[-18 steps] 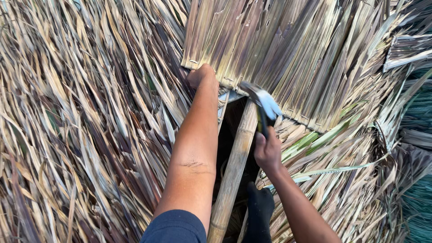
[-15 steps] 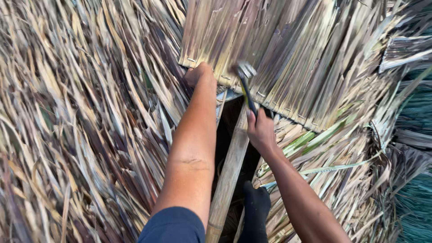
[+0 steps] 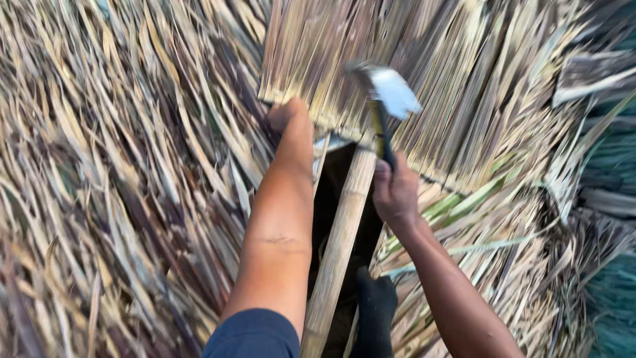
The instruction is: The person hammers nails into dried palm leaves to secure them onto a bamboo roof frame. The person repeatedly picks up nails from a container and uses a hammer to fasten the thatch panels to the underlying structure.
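My left hand (image 3: 286,119) reaches under the lower left corner of a woven dried palm-leaf panel (image 3: 411,66), its fingers hidden beneath the edge. My right hand (image 3: 395,192) grips the dark handle of a hammer (image 3: 387,93), whose blurred metal head is raised over the panel. Between my two arms a bamboo pole (image 3: 341,238) runs up to the panel's lower edge, across a dark gap in the thatch.
Dry palm-leaf thatch (image 3: 119,185) covers everything on the left and right. A dark gloved hand or dark object (image 3: 374,311) shows in the gap below the pole. Greenish leaves (image 3: 616,292) lie at the far right edge.
The hammer head first came down toward the panel's edge by the pole, and now it is raised again over the panel. My left hand has stayed at the panel's corner.
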